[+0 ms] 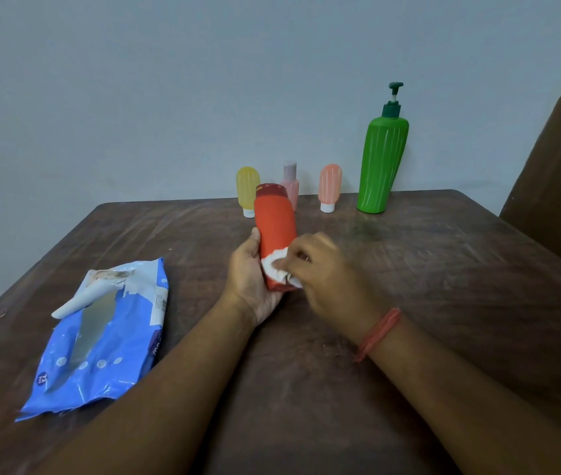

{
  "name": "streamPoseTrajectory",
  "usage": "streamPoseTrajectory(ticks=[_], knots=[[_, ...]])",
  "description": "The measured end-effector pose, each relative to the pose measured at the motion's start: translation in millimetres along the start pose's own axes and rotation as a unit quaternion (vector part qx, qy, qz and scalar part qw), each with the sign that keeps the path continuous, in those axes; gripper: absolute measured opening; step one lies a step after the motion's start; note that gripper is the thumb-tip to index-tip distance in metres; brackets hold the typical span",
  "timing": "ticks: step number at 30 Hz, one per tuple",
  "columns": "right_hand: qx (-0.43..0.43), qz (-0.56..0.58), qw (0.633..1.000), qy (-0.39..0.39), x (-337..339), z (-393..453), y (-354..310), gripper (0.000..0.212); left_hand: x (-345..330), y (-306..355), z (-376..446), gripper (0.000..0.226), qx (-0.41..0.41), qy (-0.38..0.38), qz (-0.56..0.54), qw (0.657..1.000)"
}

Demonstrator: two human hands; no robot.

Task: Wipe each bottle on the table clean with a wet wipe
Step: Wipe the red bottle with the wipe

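An orange-red bottle point(276, 223) with a dark red cap is held tilted above the middle of the table, its lower end in my left hand point(251, 279). My right hand point(323, 269) presses a white wet wipe point(278, 267) against the bottle's lower part. Along the far edge stand a yellow tube point(248, 188), a pink bottle point(291, 185) partly hidden behind the orange one, a peach tube point(330, 186) and a tall green pump bottle point(382, 159).
A blue wet-wipe pack point(107, 341) lies open at the left front of the brown wooden table point(443, 269), its flap peeled up. A grey wall stands right behind the bottles. A brown surface rises at the right edge.
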State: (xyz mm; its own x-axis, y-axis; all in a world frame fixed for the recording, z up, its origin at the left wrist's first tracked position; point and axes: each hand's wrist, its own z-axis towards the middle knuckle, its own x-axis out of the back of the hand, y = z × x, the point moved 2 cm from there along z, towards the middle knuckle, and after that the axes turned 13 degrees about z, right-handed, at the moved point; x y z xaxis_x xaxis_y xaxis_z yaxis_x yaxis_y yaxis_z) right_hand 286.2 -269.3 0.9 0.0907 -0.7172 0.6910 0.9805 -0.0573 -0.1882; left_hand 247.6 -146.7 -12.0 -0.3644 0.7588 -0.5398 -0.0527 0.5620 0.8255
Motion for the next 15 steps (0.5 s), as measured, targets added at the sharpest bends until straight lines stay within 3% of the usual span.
streamPoseTrajectory(ticks=[3,8,12,15], knots=[[-0.07,-0.009,0.997,0.028,6.6,-0.2,8.0,0.022,0.4,0.4,0.5,0.058,-0.009,0.021,-0.023,0.999],[-0.024,0.071,0.997,-0.006,2.9,-4.3,-9.2,0.029,3.8,6.4,-1.5,0.067,0.005,0.03,-0.074,0.997],[0.018,0.048,0.999,-0.007,1.2,-4.0,-7.6,0.012,4.4,7.5,-3.6,0.077,0.021,0.047,-0.124,0.991],[0.037,0.02,0.998,0.036,0.4,-2.4,-8.4,0.011,2.1,4.2,-3.3,0.077,0.028,0.06,-0.138,0.988]])
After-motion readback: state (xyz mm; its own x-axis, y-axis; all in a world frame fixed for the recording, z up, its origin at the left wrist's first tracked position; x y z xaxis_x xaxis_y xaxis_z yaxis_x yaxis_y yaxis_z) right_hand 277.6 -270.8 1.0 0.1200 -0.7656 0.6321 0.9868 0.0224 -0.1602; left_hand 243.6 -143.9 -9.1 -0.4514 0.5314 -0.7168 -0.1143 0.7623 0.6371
